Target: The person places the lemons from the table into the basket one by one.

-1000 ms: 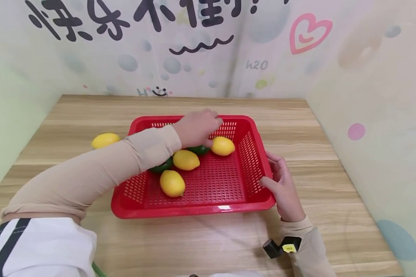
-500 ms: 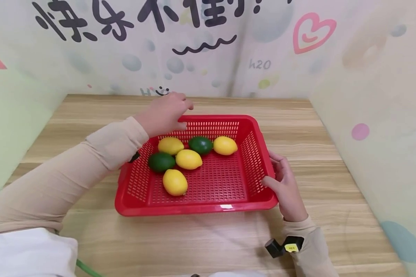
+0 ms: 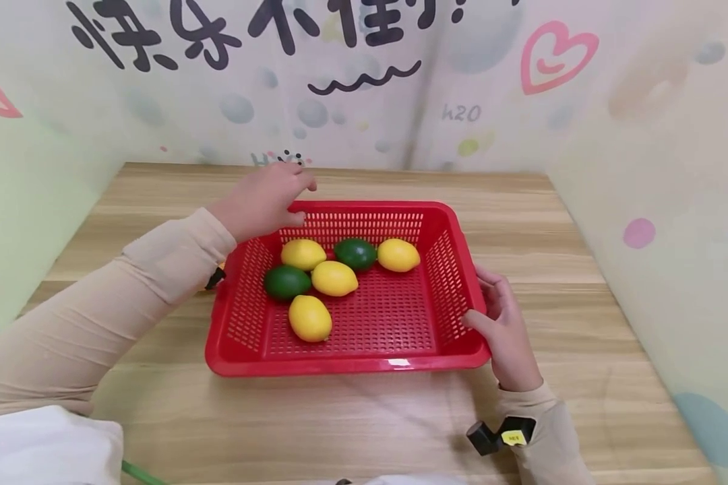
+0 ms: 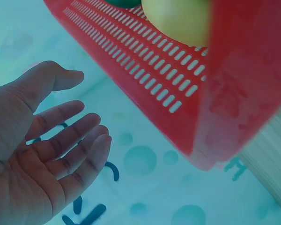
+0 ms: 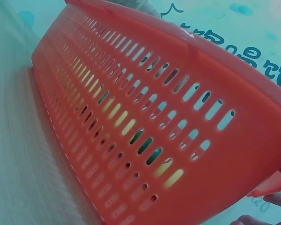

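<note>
A red plastic basket (image 3: pixel 346 367) with slotted walls stands on the table. Inside lie several yellow lemons (image 3: pixel 310 318) and two dark green, lemon-shaped fruits (image 3: pixel 286 282). My left hand (image 3: pixel 261 201) hovers by the back left corner of the basket, thumb and fingers apart. In the left wrist view that hand (image 4: pixel 51 145) holds nothing, its palm facing the camera and its fingers slightly bent. On the right side, my right hand (image 3: pixel 509 337) grips the basket's rim, thumb on the inner side and fingers outside. Only some fingertips (image 5: pixel 276 199) show in the right wrist view.
The wooden table (image 3: pixel 364 431) reaches back to a wall (image 3: pixel 364 128) with bubbles and dark lettering. Another wall (image 3: pixel 655 202) stands close on the right. A black wrist camera (image 3: pixel 500 432) sits on the right sleeve. A green strip (image 3: pixel 142 473) shows at the lower left.
My left hand has drawn back leftward from above the basket, uncovering the fruits. A lemon seen earlier on the table left of the basket is now out of sight. The right hand keeps its grip.
</note>
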A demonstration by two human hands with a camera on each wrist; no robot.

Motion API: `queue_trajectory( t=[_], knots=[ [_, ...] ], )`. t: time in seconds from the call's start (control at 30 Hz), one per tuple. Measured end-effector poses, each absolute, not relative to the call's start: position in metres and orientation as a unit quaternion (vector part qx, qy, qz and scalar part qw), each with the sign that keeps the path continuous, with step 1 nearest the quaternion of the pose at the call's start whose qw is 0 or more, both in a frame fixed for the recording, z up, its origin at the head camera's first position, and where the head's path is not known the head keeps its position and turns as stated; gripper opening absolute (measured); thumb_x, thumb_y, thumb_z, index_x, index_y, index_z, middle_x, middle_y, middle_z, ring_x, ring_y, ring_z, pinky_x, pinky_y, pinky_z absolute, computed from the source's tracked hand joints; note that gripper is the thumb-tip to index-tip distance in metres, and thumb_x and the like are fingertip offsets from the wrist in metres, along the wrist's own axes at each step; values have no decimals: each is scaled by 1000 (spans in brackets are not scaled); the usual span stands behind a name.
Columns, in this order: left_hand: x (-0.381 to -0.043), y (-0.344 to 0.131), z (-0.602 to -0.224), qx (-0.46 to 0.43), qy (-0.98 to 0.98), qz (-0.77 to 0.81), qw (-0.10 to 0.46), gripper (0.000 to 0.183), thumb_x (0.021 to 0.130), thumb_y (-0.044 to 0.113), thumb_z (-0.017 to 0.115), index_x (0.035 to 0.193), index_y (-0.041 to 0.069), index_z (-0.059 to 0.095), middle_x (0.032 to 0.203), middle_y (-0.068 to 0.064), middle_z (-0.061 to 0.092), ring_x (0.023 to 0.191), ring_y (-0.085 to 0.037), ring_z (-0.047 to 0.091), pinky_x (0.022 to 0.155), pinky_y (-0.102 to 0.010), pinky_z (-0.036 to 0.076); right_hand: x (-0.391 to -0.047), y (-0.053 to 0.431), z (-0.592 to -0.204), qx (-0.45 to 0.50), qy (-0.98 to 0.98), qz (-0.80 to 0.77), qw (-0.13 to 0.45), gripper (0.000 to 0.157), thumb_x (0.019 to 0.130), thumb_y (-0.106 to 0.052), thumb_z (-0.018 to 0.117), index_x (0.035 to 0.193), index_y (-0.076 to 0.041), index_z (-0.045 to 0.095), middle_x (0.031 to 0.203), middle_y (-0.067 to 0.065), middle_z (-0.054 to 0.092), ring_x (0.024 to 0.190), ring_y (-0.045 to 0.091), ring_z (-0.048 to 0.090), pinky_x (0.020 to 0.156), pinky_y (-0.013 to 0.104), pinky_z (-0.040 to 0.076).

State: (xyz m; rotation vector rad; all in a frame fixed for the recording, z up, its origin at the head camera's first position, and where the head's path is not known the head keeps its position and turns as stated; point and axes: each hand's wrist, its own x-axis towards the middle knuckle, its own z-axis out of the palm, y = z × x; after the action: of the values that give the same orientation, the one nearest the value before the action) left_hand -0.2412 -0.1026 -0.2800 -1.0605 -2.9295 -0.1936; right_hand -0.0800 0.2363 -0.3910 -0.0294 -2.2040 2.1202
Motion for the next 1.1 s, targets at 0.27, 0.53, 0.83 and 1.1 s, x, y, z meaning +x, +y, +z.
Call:
queue_trajectory(
  t=[0.27, 0.53, 0.83, 1.1],
  knots=[
    [-241, -120, -278, -316, -944, -96, 14, 46, 81, 11, 74, 124, 3, 57, 120, -19, 56, 115, -37, 50, 95, -48, 46, -80, 236, -390, -7, -722, 691, 41, 68, 83, 12, 52, 142, -17, 35, 136, 9, 43, 117, 29, 45, 79, 38, 55],
    [-243, -146, -284, -312, -942, -113, 46, 41, 82, 6, 70, 120, -1, 59, 114, -19, 60, 103, -34, 55, 89, -48, 49, -79, 236, -390, 1, -715, 697, 44, 66, 84, 13, 50, 142, -14, 35, 136, 11, 43, 117, 30, 46, 80, 39, 55],
    [-247, -175, -294, -276, -953, -116, 42, 40, 81, 9, 72, 118, -1, 59, 112, -21, 60, 102, -36, 55, 88, -51, 49, -80, 237, -391, 0, -715, 698, 43, 67, 84, 13, 51, 142, -15, 34, 137, 10, 42, 118, 29, 45, 80, 38, 55],
    [-248, -197, -305, -256, -958, -124, 37, 39, 81, 6, 70, 117, -2, 58, 114, -22, 60, 100, -38, 57, 85, -52, 50, -81, 236, -393, 1, -717, 696, 43, 67, 84, 13, 51, 142, -15, 34, 137, 10, 43, 118, 29, 46, 80, 39, 55]
  ],
)
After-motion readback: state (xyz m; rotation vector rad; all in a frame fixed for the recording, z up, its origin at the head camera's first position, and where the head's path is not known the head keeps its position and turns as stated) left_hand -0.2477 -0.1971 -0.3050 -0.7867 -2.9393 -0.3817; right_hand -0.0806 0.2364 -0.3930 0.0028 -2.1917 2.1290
